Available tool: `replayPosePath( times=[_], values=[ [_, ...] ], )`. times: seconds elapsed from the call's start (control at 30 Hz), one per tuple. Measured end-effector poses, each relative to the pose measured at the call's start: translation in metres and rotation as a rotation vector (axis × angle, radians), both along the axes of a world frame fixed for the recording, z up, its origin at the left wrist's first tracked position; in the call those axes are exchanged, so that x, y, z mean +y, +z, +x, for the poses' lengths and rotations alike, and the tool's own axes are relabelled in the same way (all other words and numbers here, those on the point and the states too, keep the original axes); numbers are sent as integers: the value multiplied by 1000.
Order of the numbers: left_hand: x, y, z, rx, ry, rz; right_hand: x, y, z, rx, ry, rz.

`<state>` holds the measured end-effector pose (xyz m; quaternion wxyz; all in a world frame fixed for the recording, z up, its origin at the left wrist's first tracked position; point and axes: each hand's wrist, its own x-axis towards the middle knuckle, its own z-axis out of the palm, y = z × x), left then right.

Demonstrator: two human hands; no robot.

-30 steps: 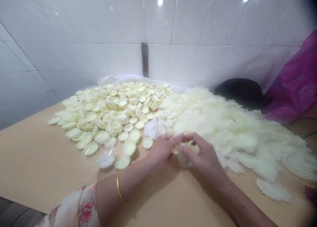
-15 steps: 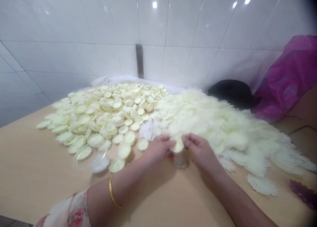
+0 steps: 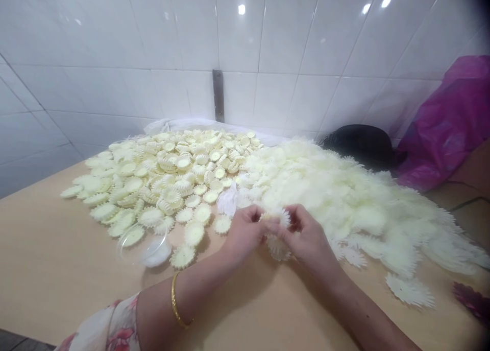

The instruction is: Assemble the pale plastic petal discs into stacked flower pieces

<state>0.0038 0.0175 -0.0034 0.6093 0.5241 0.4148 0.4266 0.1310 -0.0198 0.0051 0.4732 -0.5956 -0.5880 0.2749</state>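
Our left hand [image 3: 245, 233] and right hand [image 3: 308, 238] have drawn closer, both pinching one fringed disc [image 3: 282, 217]; cupped discs [image 3: 168, 180] spread left; larger flat heap [image 3: 344, 197] remains right.

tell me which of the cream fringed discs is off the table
The disc pinched between the left hand and right hand, raised above the table; the rest lie on it.

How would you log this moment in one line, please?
left hand: pinching petal disc | right hand: pinching it too | beside: loose pile
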Motion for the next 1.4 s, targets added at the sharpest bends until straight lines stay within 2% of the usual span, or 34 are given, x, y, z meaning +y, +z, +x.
replayPosePath(
  times=[0.13,0.33,0.63,0.93,1.03,1.2,1.27,1.37,1.4],
  values=[
    [1,-1,-1,13,-15,-5,0,4,4,104,72,11],
    [4,-5,0,-27,-115,-57,2,12,14,44,-53,67],
    [-4,1,4,-72,-118,-17,1,12,11,-86,-245,209],
    [-7,11,8,-127,-181,-162,5,8,13,-102,-285,216],
    [-10,14,10,-158,-202,-173,5,8,10,-85,-293,213],
    [-9,12,9,-148,-162,-139,8,9,13,-59,-297,205],
    [-7,8,6,-104,-126,-105,11,10,25,-44,-367,189],
    [-2,2,2,-57,-77,-103,16,10,46,-3,-626,206],
    [-1,1,1,-50,-64,-121,18,9,50,-35,-636,205]
  ],
)
